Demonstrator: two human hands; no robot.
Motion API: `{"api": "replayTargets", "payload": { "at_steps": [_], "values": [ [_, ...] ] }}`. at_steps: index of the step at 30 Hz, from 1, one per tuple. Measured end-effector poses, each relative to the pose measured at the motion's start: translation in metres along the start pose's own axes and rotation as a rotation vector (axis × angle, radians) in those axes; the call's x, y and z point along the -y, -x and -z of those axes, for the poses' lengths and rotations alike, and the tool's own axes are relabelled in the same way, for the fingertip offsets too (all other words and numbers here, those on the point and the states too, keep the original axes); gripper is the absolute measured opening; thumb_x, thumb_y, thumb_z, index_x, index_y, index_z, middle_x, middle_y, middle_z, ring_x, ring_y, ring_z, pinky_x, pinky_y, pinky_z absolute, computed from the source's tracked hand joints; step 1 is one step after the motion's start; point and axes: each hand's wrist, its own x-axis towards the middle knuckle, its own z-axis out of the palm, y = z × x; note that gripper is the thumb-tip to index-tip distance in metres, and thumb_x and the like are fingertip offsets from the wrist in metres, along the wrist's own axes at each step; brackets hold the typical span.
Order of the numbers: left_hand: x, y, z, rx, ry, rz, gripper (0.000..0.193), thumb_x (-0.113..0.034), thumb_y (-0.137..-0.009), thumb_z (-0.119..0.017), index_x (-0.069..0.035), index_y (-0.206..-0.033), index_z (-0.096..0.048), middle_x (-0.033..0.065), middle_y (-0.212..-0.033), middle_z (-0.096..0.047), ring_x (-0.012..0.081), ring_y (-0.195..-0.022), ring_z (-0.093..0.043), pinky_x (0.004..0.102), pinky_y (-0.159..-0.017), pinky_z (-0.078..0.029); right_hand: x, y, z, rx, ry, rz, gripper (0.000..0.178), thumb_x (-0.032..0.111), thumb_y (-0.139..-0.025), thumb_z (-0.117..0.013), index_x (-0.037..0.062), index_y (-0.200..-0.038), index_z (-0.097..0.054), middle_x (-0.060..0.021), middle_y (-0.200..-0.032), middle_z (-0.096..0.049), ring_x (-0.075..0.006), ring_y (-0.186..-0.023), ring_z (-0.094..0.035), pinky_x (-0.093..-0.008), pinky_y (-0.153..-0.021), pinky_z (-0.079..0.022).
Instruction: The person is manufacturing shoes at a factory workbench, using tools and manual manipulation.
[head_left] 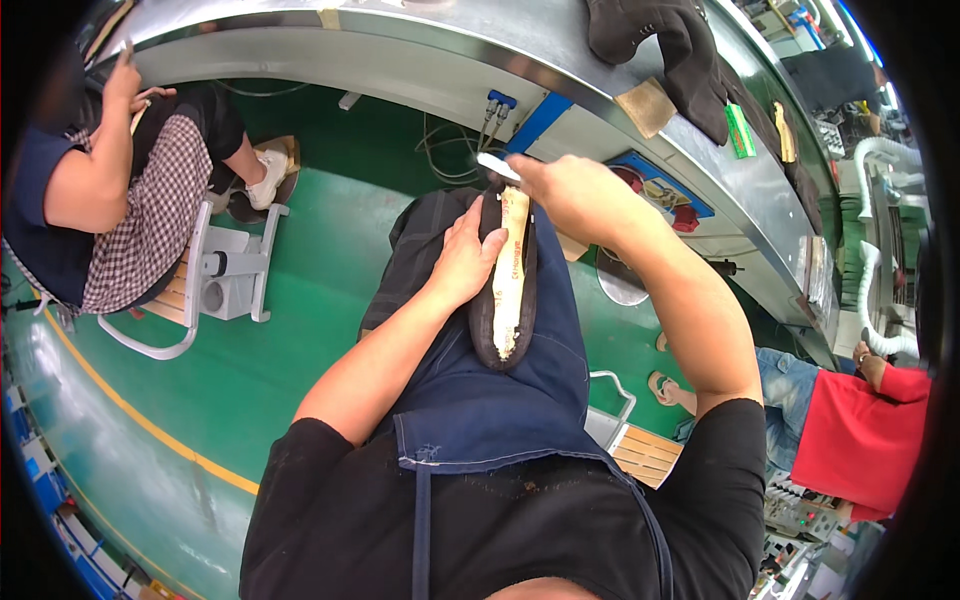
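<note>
A dark shoe [486, 330] lies bottom up across my lap, its long cream insole [512, 270] showing with rough, pale edges. My left hand [465, 262] is wrapped against the shoe's left side, fingers along the dark upper and thumb at the insole's edge. At the far end of the shoe, my right hand [575, 195] is closed around a small white tool [498, 166]. The tool's far part is blurred, so I cannot tell its exact kind. My blue apron [500, 410] lies under the near end of the shoe.
A long metal-topped bench [420, 35] curves ahead, with dark boots [690, 85] and a tan piece [646, 107] at its right. One person [110, 200] sits at left on a slatted chair [170, 290]. Another, in red [860, 430], is at right. Cables [450, 150] hang below the bench.
</note>
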Motion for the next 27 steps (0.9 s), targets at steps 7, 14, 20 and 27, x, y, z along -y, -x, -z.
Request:
{"api": "replayTargets", "payload": {
  "at_steps": [7, 14, 20, 27],
  "values": [
    [0.006, -0.001, -0.001, 0.013, 0.033, -0.013, 0.085, -0.047, -0.102, -0.061, -0.002, -0.166, -0.027, 0.0295, -0.158, -0.044, 0.0452, -0.147, -0.041, 0.0486, -0.124, -0.032, 0.003, 0.010, -0.015, 0.110, -0.194, -0.065, 0.042, 0.017, -0.105, -0.052, 0.0078, -0.146, -0.053, -0.0254, -0.096, -0.073, -0.0458, -0.090, -0.071, -0.0550, -0.078, -0.056],
    [0.010, -0.002, -0.003, 0.022, 0.035, 0.011, 0.087, -0.047, -0.101, -0.063, -0.002, -0.166, -0.025, 0.0319, -0.157, -0.043, 0.0465, -0.148, -0.039, 0.0492, -0.124, -0.032, 0.007, 0.021, -0.013, 0.119, -0.144, -0.094, 0.034, 0.019, -0.105, -0.052, 0.0118, -0.138, -0.056, -0.0237, -0.095, -0.074, -0.0448, -0.089, -0.072, -0.0552, -0.077, -0.056],
    [0.013, -0.003, -0.004, 0.047, 0.145, 0.002, 0.090, -0.049, -0.100, -0.064, -0.002, -0.166, -0.024, 0.0326, -0.159, -0.041, 0.0468, -0.149, -0.038, 0.0492, -0.124, -0.031, 0.005, 0.008, -0.013, -0.222, -0.334, -0.141, 0.034, 0.016, -0.102, -0.053, 0.0095, -0.136, -0.058, -0.0254, -0.093, -0.073, -0.0441, -0.090, -0.073, -0.0565, -0.079, -0.056],
    [0.006, 0.000, -0.001, 0.063, 0.126, 0.031, 0.092, -0.049, -0.099, -0.065, -0.003, -0.167, -0.022, 0.0328, -0.160, -0.039, 0.0455, -0.152, -0.035, 0.0488, -0.125, -0.029, -0.001, 0.014, -0.021, -0.117, -0.269, -0.184, 0.036, 0.012, -0.101, -0.053, 0.0065, -0.136, -0.056, -0.0255, -0.089, -0.073, -0.0449, -0.087, -0.073, -0.0558, -0.078, -0.057]
  ]
}}
